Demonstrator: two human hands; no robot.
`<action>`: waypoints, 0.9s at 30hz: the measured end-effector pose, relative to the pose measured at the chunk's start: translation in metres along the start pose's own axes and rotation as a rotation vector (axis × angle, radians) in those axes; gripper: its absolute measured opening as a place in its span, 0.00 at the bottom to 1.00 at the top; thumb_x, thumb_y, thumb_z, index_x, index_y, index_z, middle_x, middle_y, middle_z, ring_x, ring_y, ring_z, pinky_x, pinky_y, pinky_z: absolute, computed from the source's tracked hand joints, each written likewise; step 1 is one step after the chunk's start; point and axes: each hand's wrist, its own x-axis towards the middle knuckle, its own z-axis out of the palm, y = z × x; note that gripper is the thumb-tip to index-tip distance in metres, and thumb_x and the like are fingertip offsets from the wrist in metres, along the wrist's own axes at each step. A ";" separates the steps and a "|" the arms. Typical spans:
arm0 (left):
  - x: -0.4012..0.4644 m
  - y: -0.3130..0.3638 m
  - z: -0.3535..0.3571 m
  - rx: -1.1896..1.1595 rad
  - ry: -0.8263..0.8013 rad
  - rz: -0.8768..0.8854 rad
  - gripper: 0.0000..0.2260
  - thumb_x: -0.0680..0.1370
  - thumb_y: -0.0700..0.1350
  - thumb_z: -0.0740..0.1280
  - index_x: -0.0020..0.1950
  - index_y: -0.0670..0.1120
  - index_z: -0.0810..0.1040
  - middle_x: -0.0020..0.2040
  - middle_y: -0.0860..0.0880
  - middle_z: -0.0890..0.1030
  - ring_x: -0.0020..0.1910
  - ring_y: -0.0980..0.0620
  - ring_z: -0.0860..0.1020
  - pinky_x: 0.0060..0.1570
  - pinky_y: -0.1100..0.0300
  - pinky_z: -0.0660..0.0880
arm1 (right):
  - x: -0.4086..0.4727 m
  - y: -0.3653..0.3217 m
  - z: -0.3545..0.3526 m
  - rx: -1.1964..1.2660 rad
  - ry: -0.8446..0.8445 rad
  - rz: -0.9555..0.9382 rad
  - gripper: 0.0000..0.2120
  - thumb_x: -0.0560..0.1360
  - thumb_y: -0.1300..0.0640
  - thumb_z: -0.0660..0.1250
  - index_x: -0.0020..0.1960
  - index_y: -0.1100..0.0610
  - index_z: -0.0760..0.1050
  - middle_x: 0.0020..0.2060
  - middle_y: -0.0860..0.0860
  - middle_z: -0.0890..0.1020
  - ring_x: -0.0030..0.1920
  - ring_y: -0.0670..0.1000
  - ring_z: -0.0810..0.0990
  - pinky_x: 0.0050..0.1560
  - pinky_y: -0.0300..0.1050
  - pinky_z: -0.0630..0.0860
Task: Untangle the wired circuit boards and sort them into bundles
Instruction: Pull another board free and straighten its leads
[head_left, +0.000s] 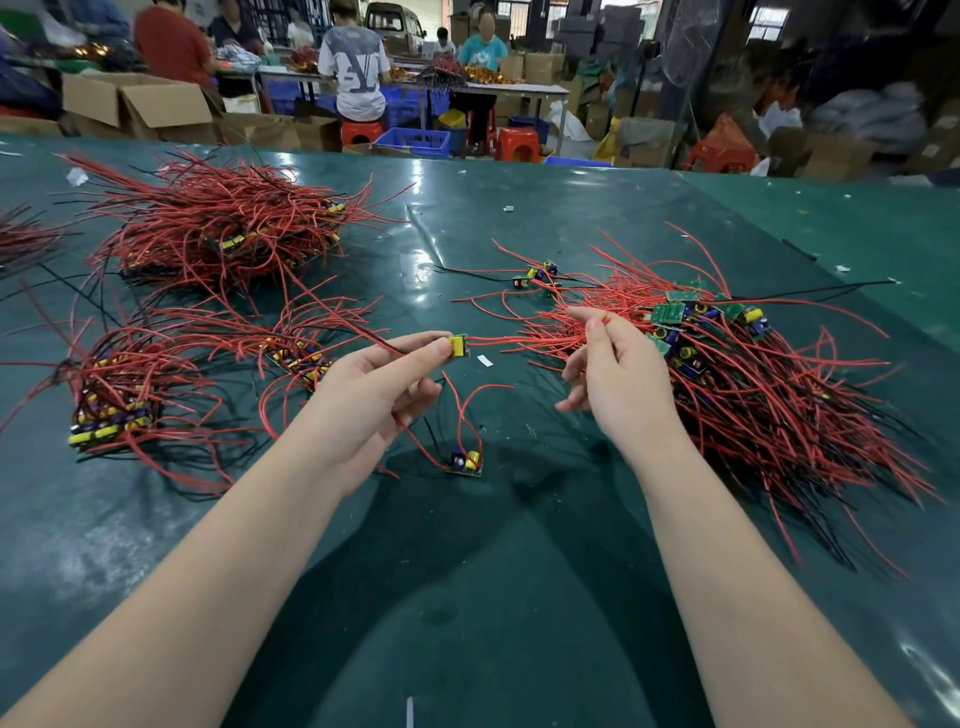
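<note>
1. Our left hand (374, 395) is raised above the green table (467, 571). Its thumb and forefinger pinch a small circuit board (458, 346) with a yellow component, held at the fingertips.
2. Red wires run from under the left hand down to a second board (467, 462), which lies flat on the table just below and between our hands.
3. Our right hand (613, 374) is raised just left of the tangled pile (737, 384). Its thumb and forefinger pinch a red wire (540, 340) that leads across towards the held board; the remaining fingers are loosely curled.
4. The tangled pile lies to the right of the right hand, with green boards showing on top and red and black leads spreading outward.
5. A few loose boards (537, 275) lie beyond our hands, near the pile's far-left edge.
6. Sorted bundles lie to the left: a near bundle (111, 410), a smaller bundle (298, 358) beside the left hand, and a large heap (223, 228) farther back.
7. Other people work at tables (509, 88) in the background, among cardboard boxes (137, 106).
</note>
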 end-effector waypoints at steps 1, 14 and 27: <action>0.000 0.000 0.000 -0.009 -0.007 -0.013 0.07 0.64 0.48 0.73 0.40 0.50 0.87 0.38 0.54 0.82 0.27 0.61 0.75 0.38 0.68 0.74 | 0.000 0.000 0.000 -0.011 0.011 -0.007 0.14 0.84 0.56 0.52 0.59 0.51 0.75 0.30 0.52 0.74 0.22 0.47 0.73 0.23 0.37 0.73; -0.003 -0.006 0.006 0.067 0.026 0.138 0.09 0.61 0.49 0.75 0.40 0.53 0.86 0.37 0.55 0.83 0.32 0.60 0.77 0.41 0.69 0.76 | -0.010 -0.019 0.004 0.721 -0.276 0.403 0.06 0.78 0.61 0.65 0.51 0.62 0.80 0.33 0.53 0.82 0.30 0.48 0.80 0.36 0.41 0.81; -0.001 -0.007 0.005 0.063 0.026 0.154 0.08 0.63 0.45 0.74 0.41 0.48 0.85 0.38 0.53 0.84 0.32 0.59 0.78 0.39 0.69 0.77 | -0.011 -0.012 0.009 0.699 -0.301 0.299 0.06 0.74 0.68 0.68 0.41 0.63 0.82 0.35 0.55 0.84 0.32 0.47 0.82 0.38 0.39 0.80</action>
